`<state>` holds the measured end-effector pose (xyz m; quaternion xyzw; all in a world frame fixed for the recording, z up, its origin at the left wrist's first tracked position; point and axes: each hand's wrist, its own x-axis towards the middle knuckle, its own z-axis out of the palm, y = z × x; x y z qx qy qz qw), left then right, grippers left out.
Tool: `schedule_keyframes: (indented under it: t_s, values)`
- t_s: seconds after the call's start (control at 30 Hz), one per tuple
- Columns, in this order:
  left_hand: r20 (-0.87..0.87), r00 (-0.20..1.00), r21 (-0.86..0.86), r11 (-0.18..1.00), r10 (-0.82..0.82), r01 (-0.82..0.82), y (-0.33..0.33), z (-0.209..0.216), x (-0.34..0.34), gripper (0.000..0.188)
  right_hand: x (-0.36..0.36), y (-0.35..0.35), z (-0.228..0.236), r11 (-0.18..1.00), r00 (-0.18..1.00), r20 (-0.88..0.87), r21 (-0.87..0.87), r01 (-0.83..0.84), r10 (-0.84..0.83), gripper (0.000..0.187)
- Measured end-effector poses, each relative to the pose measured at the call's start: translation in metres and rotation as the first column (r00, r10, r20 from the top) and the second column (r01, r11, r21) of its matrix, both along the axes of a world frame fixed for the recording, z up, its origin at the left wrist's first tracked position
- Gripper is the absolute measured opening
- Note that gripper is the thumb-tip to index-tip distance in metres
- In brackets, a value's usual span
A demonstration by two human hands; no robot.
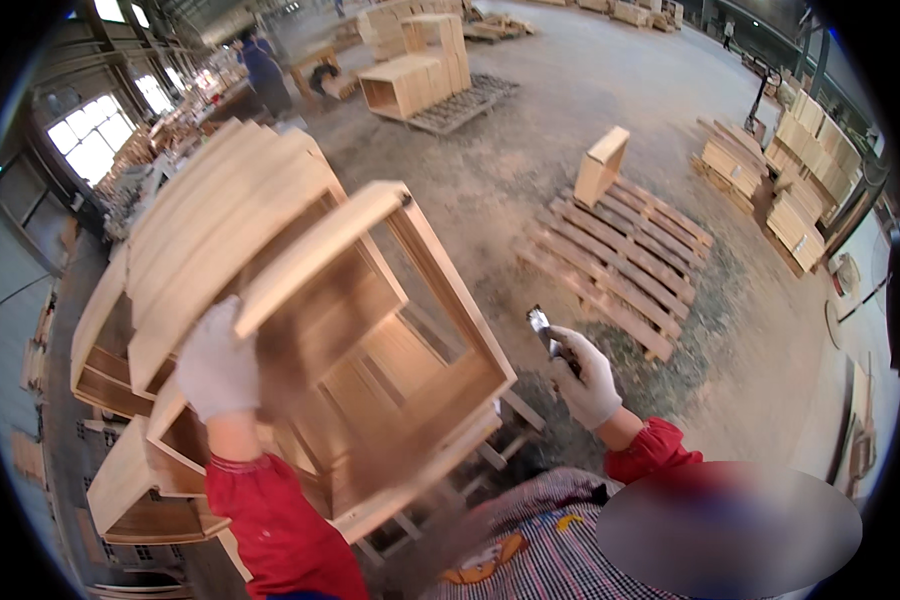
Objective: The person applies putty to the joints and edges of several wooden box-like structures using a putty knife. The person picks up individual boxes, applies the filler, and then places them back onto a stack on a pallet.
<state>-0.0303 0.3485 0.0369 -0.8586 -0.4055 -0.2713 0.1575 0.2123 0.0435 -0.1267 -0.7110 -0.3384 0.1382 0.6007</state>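
While left hand (217,368) grips it, wooden box frame (370,350) tilts (open side up-right).

Workshop w/ dusty concrete floor (570,90), bright windows (90,135) at left, wooden pallet (620,260), stacked boxes (415,70)

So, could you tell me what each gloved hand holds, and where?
Left hand grips the open wooden box frame by its side board; right hand holds a small metal tool by its handle.

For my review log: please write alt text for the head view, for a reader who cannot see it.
A white-gloved left hand grips the edge of an open square pale wooden box frame tilted above stacked similar frames. The gloved right hand holds a small metal-tipped tool beside it, over a workshop floor with a slatted wooden pallet.
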Motion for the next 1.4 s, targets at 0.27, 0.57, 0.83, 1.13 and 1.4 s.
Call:
schedule_keyframes:
  t_s: [0.27, 0.57, 0.83, 1.13, 1.4]
  values:
    - [0.007, 0.995, -0.012, 0.995, 0.102, -0.102, 0.009, 0.002, -0.001, 0.035, -0.040, -0.032, -0.074, 0.984, 0.990, 0.125, -0.171, -0.044, 0.066, 0.037]
    - [-0.022, 0.985, -0.052, 0.984, 0.170, -0.171, 0.016, 0.002, -0.002, 0.035, -0.043, -0.013, -0.105, 0.986, 0.987, 0.136, -0.149, -0.070, 0.090, 0.039]
    - [-0.050, 0.976, -0.054, 0.975, 0.212, -0.214, 0.013, 0.005, 0.002, 0.033, -0.037, -0.013, -0.116, 0.981, 0.982, 0.162, -0.178, -0.071, 0.101, 0.036]
    - [-0.082, 0.980, -0.007, 0.983, 0.182, -0.183, 0.017, 0.004, -0.003, 0.034, -0.041, -0.015, -0.105, 0.990, 0.978, 0.185, -0.119, -0.078, 0.099, 0.031]
    - [-0.030, 0.988, -0.031, 0.988, 0.149, -0.150, 0.015, 0.003, -0.002, 0.033, -0.047, -0.016, -0.088, 0.973, 0.972, 0.228, -0.232, 0.005, 0.049, 0.032]
